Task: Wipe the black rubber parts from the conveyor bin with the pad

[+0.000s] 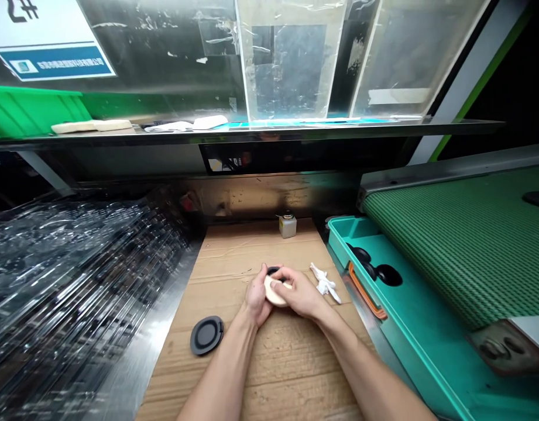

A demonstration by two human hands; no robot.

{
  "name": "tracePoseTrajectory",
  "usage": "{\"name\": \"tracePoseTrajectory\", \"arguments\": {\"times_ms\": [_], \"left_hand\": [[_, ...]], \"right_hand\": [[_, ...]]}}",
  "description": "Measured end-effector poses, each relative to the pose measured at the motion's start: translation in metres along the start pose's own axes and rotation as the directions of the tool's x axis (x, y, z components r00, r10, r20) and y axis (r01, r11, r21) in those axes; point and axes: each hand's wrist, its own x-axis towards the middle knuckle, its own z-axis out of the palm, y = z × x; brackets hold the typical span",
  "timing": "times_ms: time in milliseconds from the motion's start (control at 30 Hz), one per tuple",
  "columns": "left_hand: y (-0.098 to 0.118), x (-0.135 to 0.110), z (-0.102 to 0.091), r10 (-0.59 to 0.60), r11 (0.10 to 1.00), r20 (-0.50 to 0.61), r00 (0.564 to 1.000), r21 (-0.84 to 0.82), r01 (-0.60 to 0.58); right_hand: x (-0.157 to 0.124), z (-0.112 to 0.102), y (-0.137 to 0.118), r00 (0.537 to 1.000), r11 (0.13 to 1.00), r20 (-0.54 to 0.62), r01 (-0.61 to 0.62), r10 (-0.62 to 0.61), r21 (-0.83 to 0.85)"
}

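My left hand (pixel 255 297) is wrapped round the left side of a cream-coloured round pad (pixel 274 297). From the right, my right hand (pixel 299 291) grips the same pad, its thumb lying across the top face. A black rounded piece (pixel 273 271) shows behind the pad between my fingers; most of it is hidden. On the cardboard sheet (pixel 295 374), left of my left forearm, lies a dark grey round part (pixel 206 335) with a raised ring. A crumpled white cloth (pixel 325 283) rests just right of my right hand.
A small square bottle (pixel 288 225) stands at the cardboard's far end. To the right, a teal bin (pixel 409 327) holds several black round parts (pixel 388 275), beside a green conveyor belt (pixel 471 222). Stacked clear plastic trays (pixel 76 280) fill the left. Above runs a metal shelf (pixel 269 135) with a green crate (pixel 36 111).
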Motion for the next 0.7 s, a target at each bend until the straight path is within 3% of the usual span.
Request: {"name": "tracePoseTrajectory", "arguments": {"times_ms": [67, 233, 367, 500, 600, 700], "left_hand": [[0.001, 0.0, 0.0, -0.018, 1.0, 0.022, 1.0, -0.001, 0.018], [0.0, 0.0, -0.001, 0.014, 1.0, 0.059, 0.998, -0.011, -0.013], [-0.002, -0.001, 0.0, 0.001, 1.0, 0.022, 1.0, -0.009, -0.001], [-0.003, 0.0, 0.002, 0.052, 0.999, -0.01, 0.999, 0.005, -0.052], [-0.003, 0.001, 0.003, 0.009, 1.0, -0.03, 1.0, -0.004, -0.009], [-0.004, 0.002, 0.004, 0.01, 1.0, -0.033, 0.999, -0.029, -0.011]], "right_hand": [[-0.001, -0.006, -0.001, 0.997, 0.999, 0.073, -0.03, 0.031, -0.015], [-0.001, -0.013, -0.004, 0.994, 0.999, -0.106, 0.022, -0.027, -0.044], [0.0, -0.011, -0.005, 0.999, 0.996, -0.031, 0.03, -0.033, -0.081], [0.0, -0.014, -0.004, 0.995, 0.995, -0.092, 0.031, -0.039, -0.092], [-0.001, -0.013, -0.005, 0.995, 0.971, -0.045, 0.074, -0.087, -0.227], [-0.002, -0.001, -0.007, 0.964, 0.867, -0.244, -0.032, -0.104, -0.497]]}}
